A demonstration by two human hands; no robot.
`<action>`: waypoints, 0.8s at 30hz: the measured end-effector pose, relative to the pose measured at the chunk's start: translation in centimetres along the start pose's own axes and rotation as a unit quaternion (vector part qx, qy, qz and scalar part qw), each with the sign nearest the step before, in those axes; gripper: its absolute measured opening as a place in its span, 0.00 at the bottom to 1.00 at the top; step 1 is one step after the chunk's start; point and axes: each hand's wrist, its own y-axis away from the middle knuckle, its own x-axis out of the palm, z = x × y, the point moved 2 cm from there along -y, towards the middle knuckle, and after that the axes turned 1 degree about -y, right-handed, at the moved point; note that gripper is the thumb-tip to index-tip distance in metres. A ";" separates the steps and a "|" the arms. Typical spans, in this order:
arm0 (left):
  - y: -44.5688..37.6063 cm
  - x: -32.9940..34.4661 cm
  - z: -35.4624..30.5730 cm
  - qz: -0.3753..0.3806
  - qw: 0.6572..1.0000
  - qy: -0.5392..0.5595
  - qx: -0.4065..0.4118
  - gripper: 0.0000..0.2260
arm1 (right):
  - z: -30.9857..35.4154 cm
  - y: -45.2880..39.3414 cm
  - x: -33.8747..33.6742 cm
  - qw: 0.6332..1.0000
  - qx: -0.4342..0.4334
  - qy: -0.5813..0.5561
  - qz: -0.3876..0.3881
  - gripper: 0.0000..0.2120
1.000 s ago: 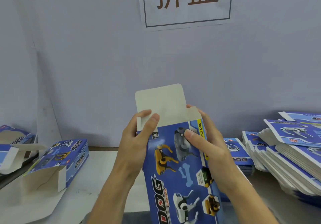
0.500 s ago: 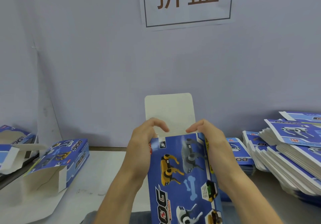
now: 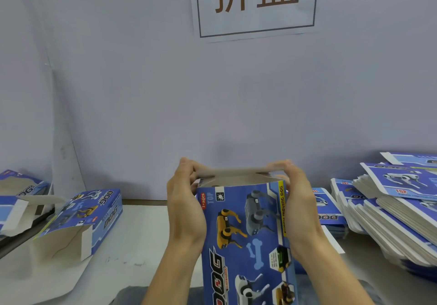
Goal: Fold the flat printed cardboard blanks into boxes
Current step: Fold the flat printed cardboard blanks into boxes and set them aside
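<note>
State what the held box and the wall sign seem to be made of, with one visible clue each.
Box: thin cardboard, likely; printed, slightly shiny blue outside, dull grey-beige inside, and its top flap bends under both hands. Sign: probably plain matte white paper, lying flat on the wall with printed characters.

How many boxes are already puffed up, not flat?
3: one box held in both hands, one open box lying left on the table, one partly cut off at the left edge. More may be out of view.

Box [image 3: 246, 233] bottom cut off below, blank stacks [image 3: 397, 212] cropped right, fingertips hidden behind flap [image 3: 238, 172]
</note>
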 end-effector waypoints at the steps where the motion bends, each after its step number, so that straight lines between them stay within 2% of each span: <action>1: -0.1 -0.1 0.1 -0.018 1.000 -0.008 -0.004 0.24 | -0.2 0.1 -0.1 1.000 0.006 -0.007 -0.013 0.19; 3: -0.2 -0.2 0.2 -0.024 0.999 -0.029 -0.005 0.22 | -0.3 0.2 -0.1 0.999 0.012 -0.004 -0.034 0.22; 5: -0.4 -0.3 0.2 -0.024 0.998 -0.050 0.005 0.18 | -0.6 0.4 -0.2 1.000 0.018 0.008 -0.016 0.22; 7: -0.4 -0.1 0.1 -0.018 0.998 -0.066 0.009 0.18 | -0.2 0.3 0.1 1.000 0.017 0.002 0.025 0.18; 9: -0.3 0.2 0.0 -0.005 0.999 -0.047 -0.017 0.15 | 0.3 -0.3 -0.3 0.995 -0.019 0.033 0.093 0.15; 11: -0.1 0.4 -0.3 0.008 0.998 -0.026 -0.053 0.13 | 0.7 -0.2 -0.6 0.989 -0.042 0.056 0.128 0.23; 13: 0.0 0.2 -0.8 0.032 0.996 0.000 -0.084 0.14 | 1.0 0.0 -1.5 0.993 -0.037 0.047 0.101 0.33; 16: -0.4 0.1 -1.5 0.104 0.985 0.020 -0.134 0.21 | 2.5 -1.7 -2.4 0.998 -0.018 0.045 0.033 0.31; 17: -0.5 0.2 -1.9 0.119 0.981 0.016 -0.149 0.23 | 3.2 -2.0 -2.7 0.998 0.001 0.047 0.033 0.28; 18: -0.6 0.2 -2.1 0.129 0.980 0.020 -0.153 0.24 | 3.6 -1.5 -3.1 0.996 0.014 0.026 0.082 0.26; 19: -0.7 0.2 -2.2 0.134 0.980 0.023 -0.143 0.23 | 3.4 -1.3 -3.6 0.995 0.005 0.011 0.102 0.28; 20: -0.9 0.1 -2.2 0.132 0.984 0.016 -0.116 0.18 | 3.7 -0.7 -3.5 0.993 0.013 -0.007 0.115 0.36; 22: -1.2 -0.4 -2.1 0.113 0.991 -0.016 -0.074 0.09 | 3.9 -0.1 -2.7 0.983 0.091 -0.022 0.155 0.68; 23: -1.2 -0.8 -2.1 0.108 0.991 -0.033 -0.074 0.06 | 3.3 0.7 -2.3 0.981 0.092 0.030 0.167 0.78; 24: -1.3 -1.3 -2.0 0.113 0.989 -0.049 -0.079 0.05 | 3.0 0.9 -1.4 0.970 0.121 0.046 0.206 0.79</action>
